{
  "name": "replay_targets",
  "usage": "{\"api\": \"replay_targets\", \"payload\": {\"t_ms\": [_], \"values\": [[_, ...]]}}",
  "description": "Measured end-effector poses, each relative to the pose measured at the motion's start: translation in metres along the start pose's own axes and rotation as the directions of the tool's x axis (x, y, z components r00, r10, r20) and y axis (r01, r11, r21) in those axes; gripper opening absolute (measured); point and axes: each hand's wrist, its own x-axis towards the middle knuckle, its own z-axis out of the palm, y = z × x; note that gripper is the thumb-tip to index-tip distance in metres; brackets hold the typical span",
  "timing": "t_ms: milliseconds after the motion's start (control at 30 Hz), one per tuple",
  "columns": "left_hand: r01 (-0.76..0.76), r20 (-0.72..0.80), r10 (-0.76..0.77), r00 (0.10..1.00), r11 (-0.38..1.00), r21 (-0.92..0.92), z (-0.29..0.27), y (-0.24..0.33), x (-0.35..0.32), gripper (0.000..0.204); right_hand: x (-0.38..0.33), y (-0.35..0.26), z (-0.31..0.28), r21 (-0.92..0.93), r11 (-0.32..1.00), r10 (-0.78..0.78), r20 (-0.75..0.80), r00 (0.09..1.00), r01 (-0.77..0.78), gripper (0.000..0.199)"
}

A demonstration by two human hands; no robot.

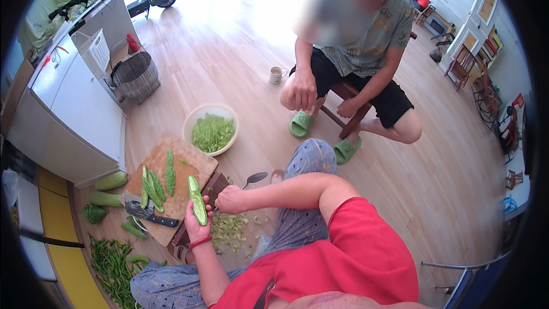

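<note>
My left hand (198, 226) holds a halved bitter melon (197, 201) upright, its hollowed pale inside showing. Close beside it, my right hand (231, 199) is closed around a metal spoon (255, 178), whose bowl sticks out past the hand away from the melon. Under and left of my left hand lies a wooden cutting board (189, 157), raised on a dark wooden support. Several bitter melon halves (170, 173) rest on it. A cleaver with a black handle (163, 220) lies across the board's near left edge. Pale scraps (230, 229) are scattered on the floor below my hands.
A cream bowl (234, 137) of sliced green vegetable stands beyond the board. Green chili peppers (114, 269) and whole gourds (111, 181) lie at left, by a white cabinet (74, 103). Opposite me sits a person (366, 51) in green slippers, near a mug (277, 75). A wicker basket (136, 77) stands behind.
</note>
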Motion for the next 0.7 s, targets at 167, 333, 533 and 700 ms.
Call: {"api": "replay_targets", "payload": {"t_ms": [167, 333, 533, 700], "values": [[0.002, -0.042, -0.002, 0.999, 1.0, 0.018, 0.009, -0.001, -0.005, 0.033, 0.002, 0.005, 0.01, -0.048, 0.999, -0.004, -0.003, 1.0, 0.004, 0.024], [0.006, -0.081, -0.001, 0.997, 0.998, 0.058, -0.001, 0.0, 0.002, 0.028, 0.0, 0.011, 0.015, -0.05, 0.998, -0.032, -0.036, 0.999, 0.031, 0.022], [-0.289, -0.146, 0.366, 0.919, 0.878, 0.381, 0.001, 0.018, 0.003, 0.014, 0.007, 0.006, 0.012, -0.035, 0.999, -0.035, 0.001, 0.999, 0.035, 0.02], [-0.391, -0.17, 0.716, 0.677, 0.546, 0.741, -0.03, 0.065, 0.05, 0.025, 0.002, 0.005, -0.003, 0.055, 0.998, 0.018, 0.152, 0.988, -0.026, 0.016]]}}
